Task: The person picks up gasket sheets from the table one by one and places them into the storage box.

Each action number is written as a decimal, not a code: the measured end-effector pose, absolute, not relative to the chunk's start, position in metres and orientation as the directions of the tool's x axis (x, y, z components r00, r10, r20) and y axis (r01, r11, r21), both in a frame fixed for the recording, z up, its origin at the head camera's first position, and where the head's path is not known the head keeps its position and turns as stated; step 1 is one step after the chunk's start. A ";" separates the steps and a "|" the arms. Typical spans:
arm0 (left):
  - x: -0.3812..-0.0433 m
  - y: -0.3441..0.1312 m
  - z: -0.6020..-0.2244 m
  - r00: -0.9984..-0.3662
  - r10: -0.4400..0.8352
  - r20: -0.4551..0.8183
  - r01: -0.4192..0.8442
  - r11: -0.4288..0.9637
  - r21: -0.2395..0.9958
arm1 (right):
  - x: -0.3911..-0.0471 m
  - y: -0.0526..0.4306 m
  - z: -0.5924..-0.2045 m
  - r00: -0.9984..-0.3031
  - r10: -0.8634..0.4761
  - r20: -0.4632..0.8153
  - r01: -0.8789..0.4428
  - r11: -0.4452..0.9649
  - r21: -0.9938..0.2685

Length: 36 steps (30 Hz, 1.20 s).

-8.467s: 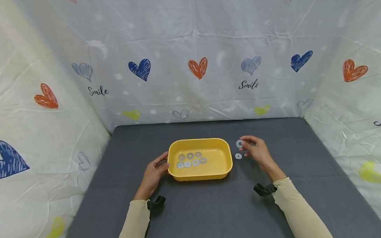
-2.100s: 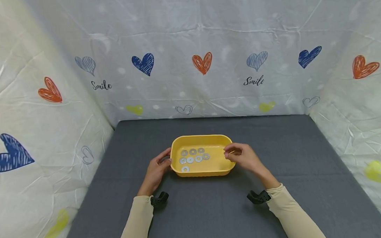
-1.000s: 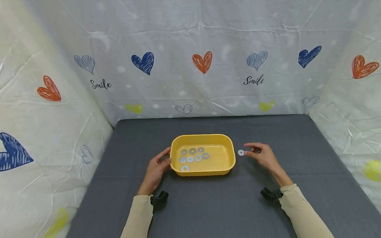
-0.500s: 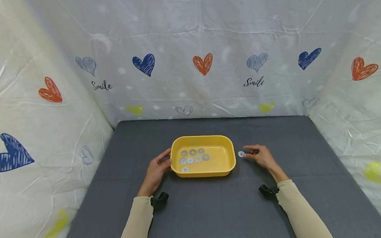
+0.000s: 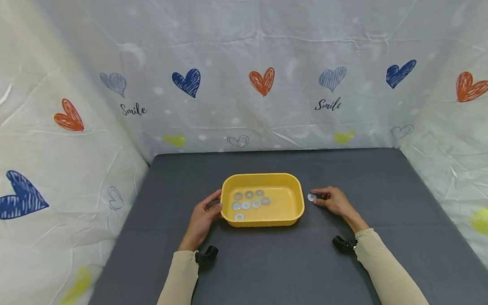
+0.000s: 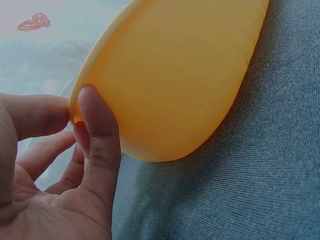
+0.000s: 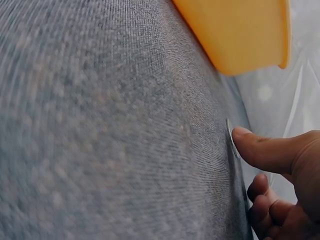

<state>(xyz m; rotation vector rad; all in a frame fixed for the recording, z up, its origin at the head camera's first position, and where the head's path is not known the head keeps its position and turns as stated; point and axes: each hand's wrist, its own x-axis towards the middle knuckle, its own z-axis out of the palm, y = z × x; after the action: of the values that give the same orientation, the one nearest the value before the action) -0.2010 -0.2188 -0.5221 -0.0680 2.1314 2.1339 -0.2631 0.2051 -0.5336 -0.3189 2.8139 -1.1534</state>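
In the head view a yellow plastic tray point(image 5: 284, 207) stands on the dark cloth, with several flat metal washers point(image 5: 256, 203) lying in loose rows in its left half. My left hand point(image 5: 201, 219) holds the tray's left end; the left wrist view has the thumb point(image 6: 100, 137) on the outer wall and the index finger at the rim. Just right of the tray, my right hand point(image 5: 335, 202) has thumb and index finger at the edges of a single washer point(image 5: 312, 197). In the right wrist view this washer point(image 7: 231, 137) appears nearly edge-on, low at the cloth, thumb against it.
A dark grey cloth point(image 5: 268, 264) covers the table. Pale sheets printed with hearts point(image 5: 261, 82) hang at the back and both sides. Black bands point(image 5: 344, 243) are on both wrists.
Earlier the right hand held one washer beside another; a washer has since joined the tray's front row. The right hand left the tray for the remaining washer, its fingers closing on it. Left hand stays.
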 end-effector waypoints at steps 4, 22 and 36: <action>-0.202 -0.218 -0.523 -0.991 0.044 -0.126 -0.127 -0.004 0.992 | -0.264 0.206 -0.535 -0.974 -0.227 0.024 -0.182 0.708 -0.682; -0.201 -0.216 -0.521 -0.991 0.037 -0.130 -0.129 0.007 0.992 | -0.265 0.200 -0.535 -0.988 -0.152 -0.006 -0.102 0.692 -0.715; -0.202 -0.217 -0.523 -0.990 0.032 -0.137 -0.137 0.007 0.991 | -0.263 0.203 -0.537 -0.997 -0.071 -0.001 -0.044 0.623 -0.781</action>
<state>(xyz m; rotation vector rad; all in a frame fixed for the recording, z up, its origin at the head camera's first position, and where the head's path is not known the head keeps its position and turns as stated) -0.2019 -0.2170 -0.5227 -0.1126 2.1406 2.1300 -0.2629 0.2029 -0.5371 -0.0997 2.8013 -1.3468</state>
